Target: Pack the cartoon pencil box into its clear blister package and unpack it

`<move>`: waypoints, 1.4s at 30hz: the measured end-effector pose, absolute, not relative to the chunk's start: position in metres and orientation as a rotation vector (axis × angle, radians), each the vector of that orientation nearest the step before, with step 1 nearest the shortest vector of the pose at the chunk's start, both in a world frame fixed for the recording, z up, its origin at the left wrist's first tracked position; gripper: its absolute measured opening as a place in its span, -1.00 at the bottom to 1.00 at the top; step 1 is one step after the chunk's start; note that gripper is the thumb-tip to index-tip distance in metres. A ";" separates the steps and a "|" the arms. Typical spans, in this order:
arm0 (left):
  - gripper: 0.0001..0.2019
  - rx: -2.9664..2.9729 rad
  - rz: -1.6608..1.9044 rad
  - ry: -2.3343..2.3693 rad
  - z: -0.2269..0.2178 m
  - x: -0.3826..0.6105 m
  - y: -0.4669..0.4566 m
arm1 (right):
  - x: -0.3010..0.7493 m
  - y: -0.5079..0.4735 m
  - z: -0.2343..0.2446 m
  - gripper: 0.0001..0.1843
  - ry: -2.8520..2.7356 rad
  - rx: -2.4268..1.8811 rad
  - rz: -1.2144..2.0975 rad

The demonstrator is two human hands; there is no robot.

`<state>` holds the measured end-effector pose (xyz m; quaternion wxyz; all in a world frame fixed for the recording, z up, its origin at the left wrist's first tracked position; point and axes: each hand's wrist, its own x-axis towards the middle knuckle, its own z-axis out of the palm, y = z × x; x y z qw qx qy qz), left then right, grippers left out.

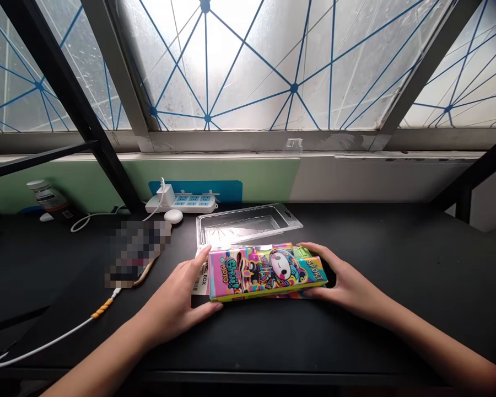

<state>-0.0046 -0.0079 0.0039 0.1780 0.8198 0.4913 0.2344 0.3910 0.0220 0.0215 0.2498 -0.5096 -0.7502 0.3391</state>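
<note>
A colourful pencil box (268, 273) with a white cartoon character and the word SPORT lies lengthwise between my hands. My left hand (182, 295) grips its left end, thumb along the near edge and fingers at the far corner. At the other end my right hand (341, 275) closes round the box, with its fingers at the back and thumb in front. Under the box, a printed card (201, 284) shows part of the words "NCIL BOX"; most of it is covered. Just behind lies a clear plastic package tray (248, 223).
To the left lies a blurred-out phone (138, 253) with a white cable (53, 338) plugged in. A power strip (194, 203) with a charger stands by the wall, near a small white round case (173, 216). A bottle (52, 198) leans at the far left. Dark metal posts flank the black desk (397, 248).
</note>
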 end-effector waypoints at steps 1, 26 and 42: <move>0.03 2.346 0.700 1.401 0.004 -0.002 -0.009 | 0.391 0.022 0.022 -0.08 -2.026 -1.393 0.914; -0.33 2.123 1.122 1.689 0.017 0.036 0.095 | 0.361 0.157 0.014 -0.21 -2.099 -1.020 0.684; -0.34 2.560 0.537 1.726 0.018 0.023 0.099 | 0.360 0.141 0.005 -0.39 -2.484 -1.280 0.084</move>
